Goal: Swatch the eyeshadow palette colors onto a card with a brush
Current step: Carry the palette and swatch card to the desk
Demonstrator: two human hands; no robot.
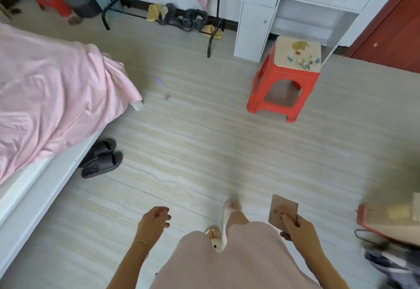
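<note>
- Person stands on wood-look floor [204, 147], viewed from head cam; pink garment and slippered feet at btm centre.
- Right hand [300, 227] holds card [283, 210]: thumb on its face, other fingers curled behind, pinching the near edge. Held low at the side, face up, prob. a carry grip, not a working pose.
- Marks on card near the thumb: small dark spots; swatches or not, cannot tell.
- Left hand [155, 219] holds nothing; fingers loosely curled, slightly apart, hanging free.
- No palette or brush identifiable in view; blurred item at right edge can't be read.
- Red stool [286, 77] stands before white desk [295, 4], well apart from the person: a likely seat and work surface.
- Bed [45, 97] with pink sheet at left; black slippers [101, 159] beside it.
- Judgement: swatching not under way; card is in transit.
</note>
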